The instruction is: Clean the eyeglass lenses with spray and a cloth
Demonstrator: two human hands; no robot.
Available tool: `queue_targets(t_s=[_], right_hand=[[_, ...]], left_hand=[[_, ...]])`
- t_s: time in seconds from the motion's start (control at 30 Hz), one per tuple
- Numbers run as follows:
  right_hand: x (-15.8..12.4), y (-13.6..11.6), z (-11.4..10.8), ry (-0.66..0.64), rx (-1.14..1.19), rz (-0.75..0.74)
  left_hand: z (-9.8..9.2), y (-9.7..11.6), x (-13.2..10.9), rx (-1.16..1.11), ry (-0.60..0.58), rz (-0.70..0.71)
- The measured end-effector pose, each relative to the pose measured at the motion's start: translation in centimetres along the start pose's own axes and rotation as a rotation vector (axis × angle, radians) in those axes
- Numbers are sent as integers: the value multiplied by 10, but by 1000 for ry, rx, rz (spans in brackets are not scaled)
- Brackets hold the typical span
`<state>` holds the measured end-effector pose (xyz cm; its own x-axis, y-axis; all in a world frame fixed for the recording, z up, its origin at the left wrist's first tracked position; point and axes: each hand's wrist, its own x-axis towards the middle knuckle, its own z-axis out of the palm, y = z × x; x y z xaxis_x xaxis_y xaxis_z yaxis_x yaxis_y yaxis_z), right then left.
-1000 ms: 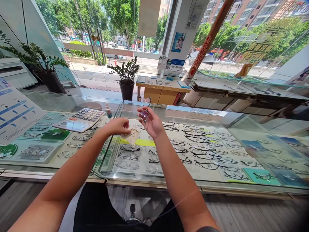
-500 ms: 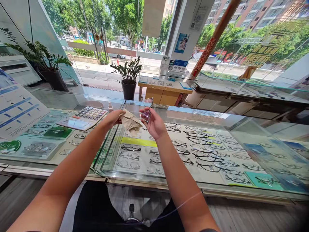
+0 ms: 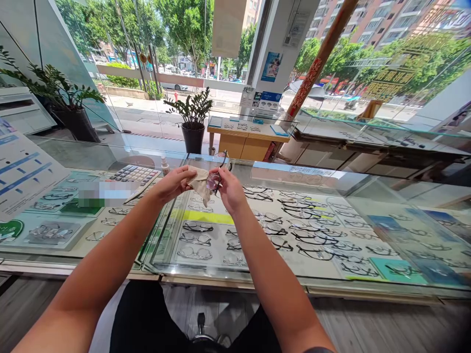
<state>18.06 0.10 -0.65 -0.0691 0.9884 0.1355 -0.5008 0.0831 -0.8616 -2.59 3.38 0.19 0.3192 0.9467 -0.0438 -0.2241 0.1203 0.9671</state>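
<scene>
Over the glass display case [image 3: 294,289], my left hand [image 3: 175,183] pinches a beige cloth [image 3: 201,184], which hangs down in folds. Close on its right, my right hand [image 3: 230,190] grips a pair of eyeglasses [image 3: 212,182] with a dark frame. The glasses are turned on their side, one lens above the other, and the lower lens looks pinkish. The cloth's right edge meets the lower lens; whether it presses on it I cannot tell. Under the glass lie many rows of eyeglasses [image 3: 195,253].
A calculator [image 3: 135,174] and a small spray bottle [image 3: 164,165] stand left of my hands. A printed board [image 3: 25,169] is at the far left. Beyond the case are a potted plant [image 3: 193,132], a wooden cabinet [image 3: 245,146] and large windows.
The glasses have turned in my right hand, and their dark frame now shows more. My left hand's fingers have shifted on the cloth, which is bunched differently. The view has moved slightly.
</scene>
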Motion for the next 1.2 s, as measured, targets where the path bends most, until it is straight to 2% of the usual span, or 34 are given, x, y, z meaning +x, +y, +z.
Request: queue_targets(t_s=[0.23,0.37,0.47,0.57,0.67,0.87,1.1,1.2], right_hand=[[1,4,-2,43,-79,-47],[0,6,-1,42,-48,-39],[0,10,2,14,19,-6],[-2,14,6,-22,94,18],[-3,16,8,-27,130,30],[-3,16,5,-25,101,30],[-1,19,5,-11,124,-6],[-1,18,5,-6,123,-7]], left_hand=[[2,-3,-1,-108,-138,32],[6,-7,-1,-147,-209,22],[18,-12,-5,-151,-199,69],[31,-18,-10,-165,-135,114],[37,-21,-12,-65,-99,92],[36,-20,-13,298,-63,102],[37,-15,-17,364,-106,60],[34,-16,-16,339,-168,64]])
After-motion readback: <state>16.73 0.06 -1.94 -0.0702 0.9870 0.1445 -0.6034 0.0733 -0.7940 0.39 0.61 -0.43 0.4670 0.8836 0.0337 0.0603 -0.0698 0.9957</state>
